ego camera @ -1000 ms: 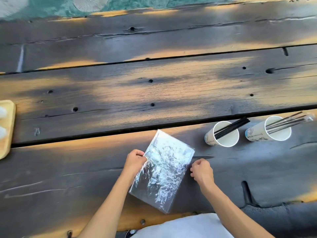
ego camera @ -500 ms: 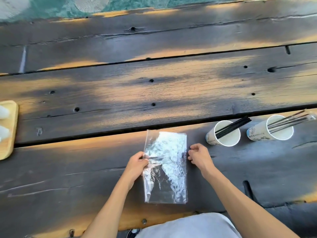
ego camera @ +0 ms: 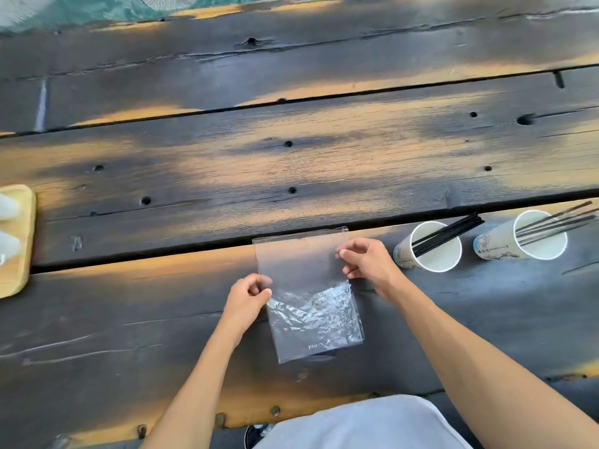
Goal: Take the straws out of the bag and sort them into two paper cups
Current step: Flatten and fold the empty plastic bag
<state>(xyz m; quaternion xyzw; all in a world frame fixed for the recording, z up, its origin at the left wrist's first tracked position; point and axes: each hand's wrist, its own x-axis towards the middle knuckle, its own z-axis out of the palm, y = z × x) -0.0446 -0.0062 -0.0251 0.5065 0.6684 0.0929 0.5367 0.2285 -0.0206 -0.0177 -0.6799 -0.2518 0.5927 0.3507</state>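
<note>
Near the table's (ego camera: 129,335) front edge, the left hand (ego camera: 248,298) pinches the clear plastic bag's (ego camera: 308,296) left side; the right hand (ego camera: 368,262) pinches its right side. The bag looks empty, light, limp and slippery: grip its edges. Both paper cups, the left cup (ego camera: 429,247) and the right cup (ego camera: 522,236), near the right edge, hold black straws (ego camera: 449,233).
</note>
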